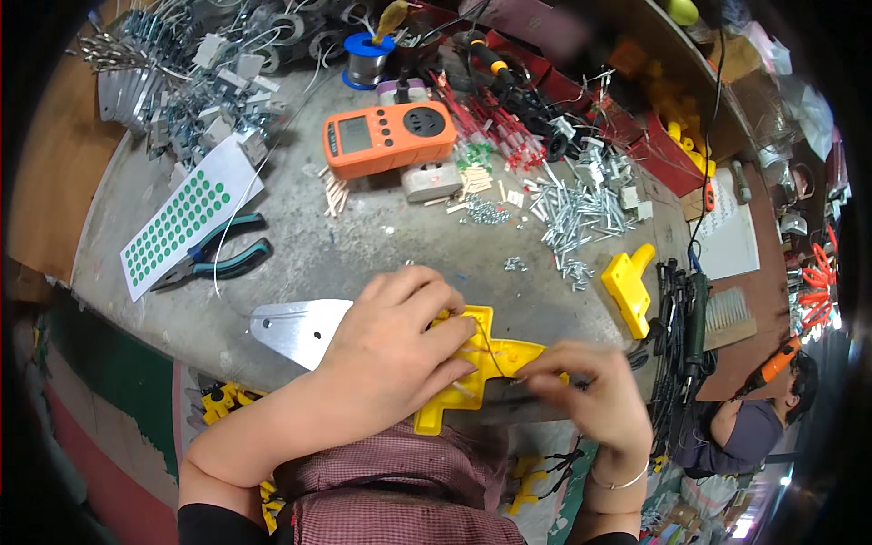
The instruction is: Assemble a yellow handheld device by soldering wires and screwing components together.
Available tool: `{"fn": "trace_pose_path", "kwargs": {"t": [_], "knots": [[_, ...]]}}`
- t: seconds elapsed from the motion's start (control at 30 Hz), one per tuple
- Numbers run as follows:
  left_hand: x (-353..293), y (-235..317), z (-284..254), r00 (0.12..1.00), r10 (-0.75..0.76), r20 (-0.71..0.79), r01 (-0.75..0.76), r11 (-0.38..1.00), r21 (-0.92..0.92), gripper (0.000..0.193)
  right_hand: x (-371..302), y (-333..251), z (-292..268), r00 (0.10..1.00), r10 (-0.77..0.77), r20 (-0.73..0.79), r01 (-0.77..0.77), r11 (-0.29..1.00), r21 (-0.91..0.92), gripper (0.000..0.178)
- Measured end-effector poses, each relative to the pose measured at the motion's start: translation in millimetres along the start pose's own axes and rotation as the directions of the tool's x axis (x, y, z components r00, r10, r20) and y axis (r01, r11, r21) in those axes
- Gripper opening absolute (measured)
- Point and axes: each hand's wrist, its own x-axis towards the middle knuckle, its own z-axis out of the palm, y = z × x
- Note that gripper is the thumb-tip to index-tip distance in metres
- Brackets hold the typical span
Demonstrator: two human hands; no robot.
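My left hand (391, 341) lies over an open yellow plastic housing half (429, 420) at the table's front edge, its fingers curled onto it. From under that hand a flat, silvery pointed metal plate (289, 327) sticks out to the left; how it joins the housing is hidden. A thin dark wire runs inside the housing toward its handle. At the handle end, my right hand (595, 386) has its fingertips pinched together, slightly blurred. What they hold is too small to make out. Another yellow housing half (627, 289) rests on the table to the right.
Pliers (227, 250) lie beside a sheet of green dots (186, 213). Farther back stand an orange meter (391, 138) and a solder spool (367, 62). Loose screws (572, 218) spread right of centre; black cables (670, 336) hang at the right edge. Another person (740, 427) sits at right.
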Motion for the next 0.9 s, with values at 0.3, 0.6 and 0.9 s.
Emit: {"fn": "trace_pose_path", "kwargs": {"t": [0.3,0.6,0.9], "knots": [[-4.7,-9.3,12.0,0.981,-0.183,0.064,0.192,0.961,-0.201,0.009,126.8,87.2,-34.8,0.901,-0.301,-0.312,0.089,0.833,-0.546,0.008],[-4.2,-14.5,12.1,0.985,-0.099,0.143,0.132,0.96,-0.245,0.008,128.7,70.8,-26.0,0.841,-0.389,-0.377,0.168,0.849,-0.502,0.006],[-3.3,-16.1,16.9,0.977,-0.154,0.145,0.188,0.947,-0.26,0.009,48.2,20.7,7.5,0.996,0.085,0.02,-0.082,0.846,0.527,0.015]]}}
